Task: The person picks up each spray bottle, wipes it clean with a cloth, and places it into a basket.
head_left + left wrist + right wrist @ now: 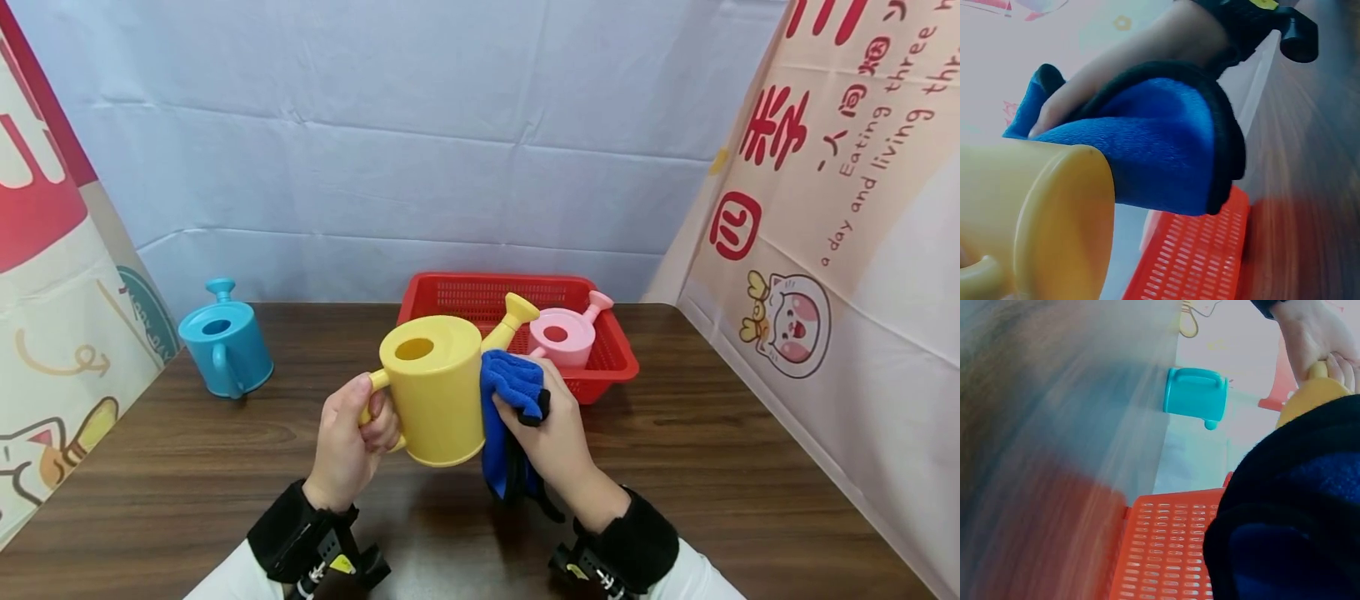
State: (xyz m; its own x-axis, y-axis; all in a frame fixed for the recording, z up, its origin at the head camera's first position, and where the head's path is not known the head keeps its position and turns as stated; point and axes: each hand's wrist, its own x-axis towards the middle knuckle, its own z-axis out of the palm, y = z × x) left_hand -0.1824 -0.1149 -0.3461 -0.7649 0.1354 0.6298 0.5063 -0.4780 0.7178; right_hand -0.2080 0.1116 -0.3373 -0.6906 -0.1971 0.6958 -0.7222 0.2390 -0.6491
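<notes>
the yellow watering can [442, 408] is a smooth, plastic-looking drum with a round hole in its top, held up over the middle of the worktop [750, 483], nearer the front edge than the red basket [592, 387]. its body is roughly upright, leaning slightly; the long axis, handle to spout, runs left to right, and the spout [513, 321] slants up toward the far right corner. both hands are busy: the left hand [352, 442] grips the loop handle [378, 380], fingers curled round it, while the right hand [543, 417] holds a bunched cloth [510, 379] against the can's side, below the spout. the cloth is fuzzy and blue with black edging, hanging in folds. the basket, with slotted walls, sits by the far edge, a pink watering can [566, 337] inside. near the far left corner stands a rounded blue watering can [232, 354], spout toward the far edge
</notes>
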